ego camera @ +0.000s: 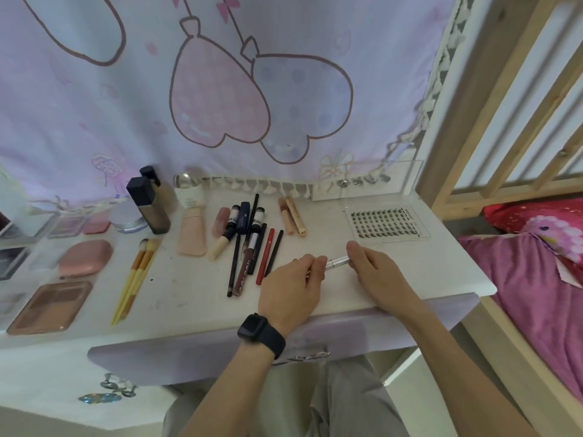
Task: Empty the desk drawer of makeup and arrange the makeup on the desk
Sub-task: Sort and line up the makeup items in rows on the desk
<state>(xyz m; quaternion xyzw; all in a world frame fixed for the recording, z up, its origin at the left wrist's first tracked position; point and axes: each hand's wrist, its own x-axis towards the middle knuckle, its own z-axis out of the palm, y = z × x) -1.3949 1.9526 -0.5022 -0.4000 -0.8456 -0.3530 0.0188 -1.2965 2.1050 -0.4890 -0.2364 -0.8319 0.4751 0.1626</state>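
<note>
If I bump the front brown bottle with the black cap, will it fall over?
Probably. The front brown bottle stands upright, narrow for its height, so a knock near its black cap would likely tip it. It looks like glass, so maybe heavy and breakable. The squarish cap should stop it rolling far.

Silver tube (337,262) between hands: left (288,287), right (377,272)

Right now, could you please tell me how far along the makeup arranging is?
Mostly done: the brown palette, brushes, pencils and lash tray already lie grouped on the desk. In hand: the left hand and right hand hold a silver tube between them. Left: placing it. The drawer looks closed, so its contents are hidden.
</note>
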